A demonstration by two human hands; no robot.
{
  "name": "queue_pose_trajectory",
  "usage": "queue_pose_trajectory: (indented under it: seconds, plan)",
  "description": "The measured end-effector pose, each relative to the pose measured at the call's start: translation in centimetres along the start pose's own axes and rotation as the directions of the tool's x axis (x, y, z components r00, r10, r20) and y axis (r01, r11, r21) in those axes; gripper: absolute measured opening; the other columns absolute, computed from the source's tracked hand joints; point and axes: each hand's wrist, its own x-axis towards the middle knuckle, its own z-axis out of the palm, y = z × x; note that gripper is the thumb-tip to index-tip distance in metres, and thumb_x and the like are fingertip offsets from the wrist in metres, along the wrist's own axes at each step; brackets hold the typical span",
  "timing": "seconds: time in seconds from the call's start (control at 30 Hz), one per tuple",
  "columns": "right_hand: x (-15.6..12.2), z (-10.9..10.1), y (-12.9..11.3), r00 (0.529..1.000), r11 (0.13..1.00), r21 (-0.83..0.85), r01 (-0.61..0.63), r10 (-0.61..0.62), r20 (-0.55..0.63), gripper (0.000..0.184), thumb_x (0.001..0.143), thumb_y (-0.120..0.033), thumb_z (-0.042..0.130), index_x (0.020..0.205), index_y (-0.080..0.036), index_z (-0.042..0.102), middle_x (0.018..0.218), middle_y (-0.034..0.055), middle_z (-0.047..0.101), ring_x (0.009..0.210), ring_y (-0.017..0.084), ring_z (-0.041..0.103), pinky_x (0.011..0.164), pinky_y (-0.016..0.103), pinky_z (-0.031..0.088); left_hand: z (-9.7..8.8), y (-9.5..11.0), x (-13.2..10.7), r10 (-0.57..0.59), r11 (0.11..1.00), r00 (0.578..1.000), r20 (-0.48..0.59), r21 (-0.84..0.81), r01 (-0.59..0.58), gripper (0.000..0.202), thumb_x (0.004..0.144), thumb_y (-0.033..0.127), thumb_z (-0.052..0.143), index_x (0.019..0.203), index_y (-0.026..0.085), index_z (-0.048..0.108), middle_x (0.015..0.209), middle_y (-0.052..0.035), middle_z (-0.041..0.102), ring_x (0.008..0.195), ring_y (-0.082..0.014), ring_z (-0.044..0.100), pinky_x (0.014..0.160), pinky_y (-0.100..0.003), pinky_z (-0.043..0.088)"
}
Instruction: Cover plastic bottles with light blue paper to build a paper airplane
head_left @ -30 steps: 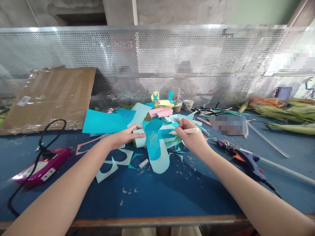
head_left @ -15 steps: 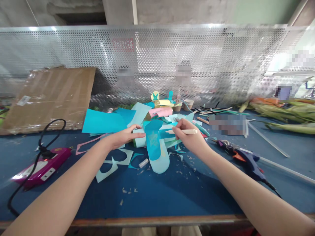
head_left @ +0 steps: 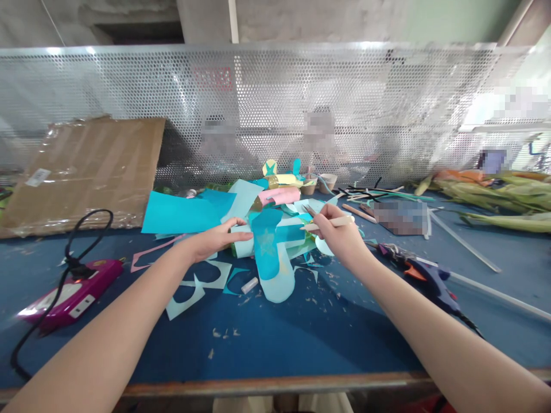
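A paper shape in bright and pale blue, with a faint star on its front and wing-like side pieces, is in the middle of the head view. My left hand pinches its left side piece between thumb and fingers. My right hand is closed around a white pen-like stick whose tip points left, close to the right blue piece. A thin metal tip also sticks out from that hand; its kind cannot be made out. Blue paper offcuts lie below my left hand.
At the right rests a blue glue gun with a glue stick. A magenta power strip and cardboard are at the left. Blue paper sheets, a pink roll and corn husks lie farther back, before a perforated metal screen.
My right hand has drawn slightly right, away from the paper shape, and the white stick has tilted with its rear end higher. My left hand keeps its hold.
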Motion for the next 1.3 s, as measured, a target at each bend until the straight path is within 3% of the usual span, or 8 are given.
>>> queue_pose_trajectory:
  seconds: [0.23, 0.6, 0.93, 1.3]
  plan:
    - [0.03, 0.27, -0.08, 1.000, 0.998, -0.056, 0.005, -0.005, -0.005, 0.019, 0.074, -0.030, 0.049, 0.060, -0.025, 0.037, 0.052, -0.0048, 0.044, 0.053, 0.015, 0.041, 0.053, 0.029, 0.029, 0.10, 0.19, -0.15, 0.013, 1.000, 1.000, -0.005, 0.003, -0.013, 0.072, 0.072, 0.068, 0.063, 0.133, 0.036, 0.042, 0.157, -0.0044, 0.027, 0.145, -0.0392, 0.018, 0.111, -0.052, 0.031]
    - [-0.18, 0.27, -0.62, 0.999, 0.994, -0.097, 0.040, -0.038, 0.024, 0.020, 0.073, -0.026, 0.052, 0.060, -0.024, 0.037, 0.051, -0.0047, 0.046, 0.051, 0.014, 0.041, 0.052, 0.028, 0.030, -0.05, -0.13, 0.11, -0.005, 1.000, 1.000, -0.014, 0.001, 0.005, 0.072, 0.072, 0.068, 0.064, 0.134, 0.038, 0.041, 0.160, -0.0035, 0.019, 0.145, -0.0411, 0.014, 0.110, -0.056, 0.029]
    - [-0.11, 0.20, -0.72, 0.995, 0.995, -0.085, 0.044, -0.035, 0.096, 0.017, 0.071, -0.024, 0.050, 0.060, -0.025, 0.037, 0.048, -0.0064, 0.043, 0.047, 0.013, 0.038, 0.051, 0.028, 0.028, 0.19, 0.17, -0.14, 0.000, 1.000, 1.000, -0.026, -0.012, 0.000, 0.073, 0.070, 0.070, 0.066, 0.131, 0.036, 0.044, 0.157, -0.0036, 0.029, 0.145, -0.0393, 0.016, 0.112, -0.051, 0.030]
    - [0.08, -0.25, -0.68, 0.999, 0.985, -0.170, -0.031, 0.035, 0.019, 0.022, 0.075, -0.022, 0.050, 0.059, -0.024, 0.034, 0.048, -0.0057, 0.042, 0.048, 0.013, 0.038, 0.051, 0.029, 0.025, 0.11, 0.20, -0.10, 0.010, 1.000, 1.000, -0.001, -0.013, -0.010, 0.072, 0.073, 0.068, 0.064, 0.133, 0.035, 0.042, 0.156, -0.0056, 0.031, 0.144, -0.0378, 0.022, 0.110, -0.050, 0.033]
